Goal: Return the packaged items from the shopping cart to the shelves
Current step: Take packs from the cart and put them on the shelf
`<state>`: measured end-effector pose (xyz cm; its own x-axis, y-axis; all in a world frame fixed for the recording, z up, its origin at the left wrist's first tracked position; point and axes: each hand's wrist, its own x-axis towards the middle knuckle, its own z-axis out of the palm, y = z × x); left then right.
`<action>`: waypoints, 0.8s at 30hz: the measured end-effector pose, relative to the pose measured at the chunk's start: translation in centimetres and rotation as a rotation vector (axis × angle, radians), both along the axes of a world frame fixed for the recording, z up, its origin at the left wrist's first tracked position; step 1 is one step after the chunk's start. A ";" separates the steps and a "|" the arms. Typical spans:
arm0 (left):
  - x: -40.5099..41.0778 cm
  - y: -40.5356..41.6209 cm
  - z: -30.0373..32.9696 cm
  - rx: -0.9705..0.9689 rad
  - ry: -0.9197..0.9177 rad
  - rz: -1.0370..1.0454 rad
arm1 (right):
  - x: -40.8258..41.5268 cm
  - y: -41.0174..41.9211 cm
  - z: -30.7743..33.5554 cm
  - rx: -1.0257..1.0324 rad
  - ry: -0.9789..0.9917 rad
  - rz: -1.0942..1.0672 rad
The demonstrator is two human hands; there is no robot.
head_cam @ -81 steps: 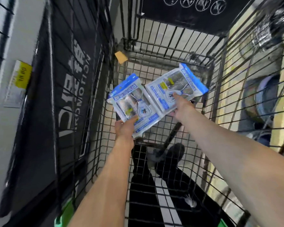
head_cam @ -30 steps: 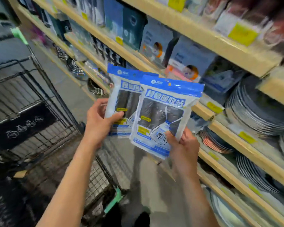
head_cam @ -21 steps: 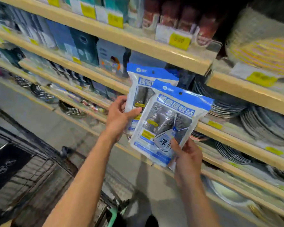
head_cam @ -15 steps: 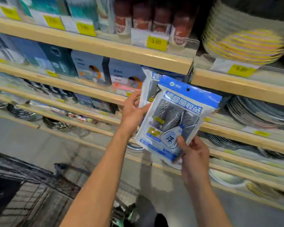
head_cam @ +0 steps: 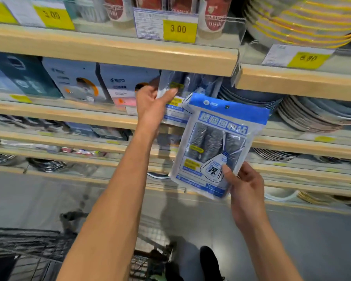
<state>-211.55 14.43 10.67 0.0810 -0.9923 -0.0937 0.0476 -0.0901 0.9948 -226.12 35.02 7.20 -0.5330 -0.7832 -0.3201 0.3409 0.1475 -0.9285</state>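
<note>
Nearest, the shopping cart (head_cam: pixel 39 256) sits low at the left. The right hand (head_cam: pixel 244 186) pinches the front packet (head_cam: pixel 217 147) by its lower corner, short of the shelf (head_cam: pixel 69 114). Farther in, the left hand (head_cam: pixel 152 104) grips the second packet (head_cam: pixel 182 92), half under the upper board: shelving is underway. Next, release it standing, then bring in the other.

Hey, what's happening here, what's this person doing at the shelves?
A person is restocking a store shelf with two blue-topped packages. The left hand holds one package up in the shelf bay under the wooden shelf edge, beside the boxed goods. The right hand pinches the second package by its lower corner, out in front of the shelves and not yet placed. The shopping cart sits at the lower left.
</note>
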 end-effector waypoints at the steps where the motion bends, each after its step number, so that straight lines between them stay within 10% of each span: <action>1: 0.4 -0.2 -0.2 0.000 0.004 0.009 | 0.1 -0.2 0.0 0.000 0.005 0.005; 18: 0.0 -1.8 0.1 -0.208 0.278 0.060 | -0.5 -4.6 1.3 -0.141 0.090 0.087; 24: -0.1 -1.8 -1.3 -0.213 0.030 -0.123 | -1.1 -5.0 1.2 -0.170 0.086 0.070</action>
<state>-211.68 12.63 9.38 -0.0416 -0.9922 0.1178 0.0789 0.1143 0.9903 -227.25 30.03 8.45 -0.4951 -0.8581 -0.1358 0.2541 0.0064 -0.9672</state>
